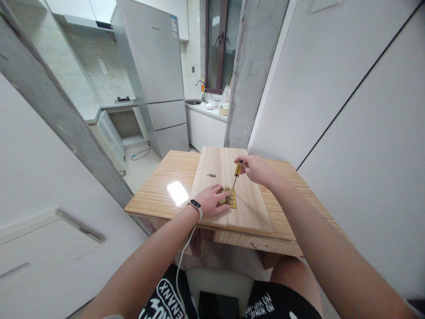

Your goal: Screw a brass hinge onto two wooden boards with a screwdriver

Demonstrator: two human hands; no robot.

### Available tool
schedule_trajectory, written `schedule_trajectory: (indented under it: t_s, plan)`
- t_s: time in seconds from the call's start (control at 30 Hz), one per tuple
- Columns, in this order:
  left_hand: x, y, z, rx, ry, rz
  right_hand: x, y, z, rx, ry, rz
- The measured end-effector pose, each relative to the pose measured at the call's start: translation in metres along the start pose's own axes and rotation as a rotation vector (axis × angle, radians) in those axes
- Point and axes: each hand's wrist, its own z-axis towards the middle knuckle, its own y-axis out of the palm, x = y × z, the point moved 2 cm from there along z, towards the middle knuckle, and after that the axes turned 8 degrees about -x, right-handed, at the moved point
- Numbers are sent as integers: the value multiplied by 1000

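Note:
My right hand [249,167] is wrapped round the handle of a yellow and black screwdriver [237,170]. Its tip points down at the upper right part of a brass hinge [233,200]. The hinge lies opened flat across the seam between two pale wooden boards [249,212]. With fingers spread, my left hand [214,200] rests on the hinge's left leaf and the left board, covering part of the leaf. A small pile of screws [211,176] lies on the left board, beyond my left hand.
Under the boards stands a wood-grain table [152,186] with a drawer [255,241] at its front. A white cable [182,259] hangs near my left wrist. A white wall [348,133] rises close on the right. Behind are a fridge [166,66] and a sink counter [209,124].

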Motion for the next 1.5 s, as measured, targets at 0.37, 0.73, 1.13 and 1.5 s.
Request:
schedule_trajectory:
  t_s: [0.37,0.73,1.13,1.5]
  plan:
    - [1,0,1,12,5,6,-3,0,0,159,38,-160]
    - [0,1,0,13,2,20,1,3,-4,67,-34,-17]
    - [0,1,0,20,5,3,-2,-2,-3,132,82,-230]
    - [0,1,-1,26,-2,8,-1,7,-5,120,-31,-41]
